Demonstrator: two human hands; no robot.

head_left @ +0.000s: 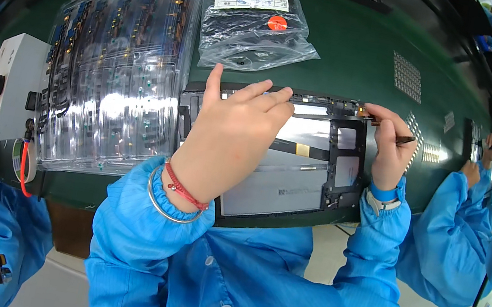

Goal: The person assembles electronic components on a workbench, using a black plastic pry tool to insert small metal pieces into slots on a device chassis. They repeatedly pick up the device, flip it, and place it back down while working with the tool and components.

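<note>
An opened tablet [349, 141] lies flat on the bench in front of me, showing its dark frame, silvery battery panels [275, 191] and a strip of small parts along the far edge. My left hand [234, 125] rests over its left part with fingers spread toward that edge, covering what is beneath. At the far right corner, my right hand [392, 149] pinches slim black tweezers [404, 140]; their rear end pokes out past my fingers. Their tips are at or close to a small gold-coloured part [362, 112], too small to make out clearly.
Stacked clear plastic trays [115, 79] of circuit strips stand left, beside a white box [13, 85] with a red cable. A clear bag [252, 21] with dark contents lies beyond the tablet. Sheets of small pieces [407, 78] lie right. Co-workers in blue sleeves [450, 233] sit both sides.
</note>
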